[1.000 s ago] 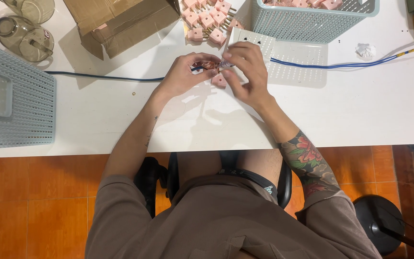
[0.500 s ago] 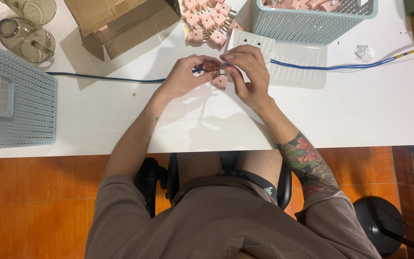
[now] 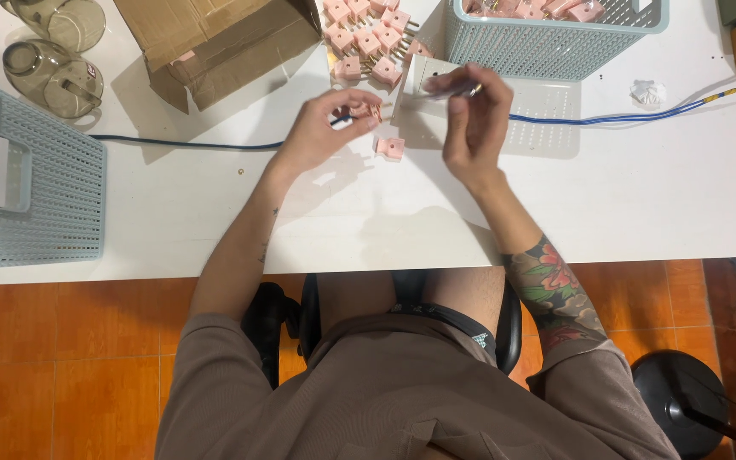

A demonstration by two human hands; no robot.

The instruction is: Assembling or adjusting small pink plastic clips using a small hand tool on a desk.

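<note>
Hands holding pink plug, basket of plugs

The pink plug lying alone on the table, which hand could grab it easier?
Probably the left hand. The loose pink plug lies just beside it, although its fingers already pinch another plug. The right hand is raised and busy with a thin tool.

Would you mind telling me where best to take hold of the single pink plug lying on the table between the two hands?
Grip the loose pink plug by its blocky body, across two opposite flat sides, coming from above. It lies alone on the white table, apart from the left hand and right hand, so fingers should fit around it. Its pins are too small to make out.
</note>
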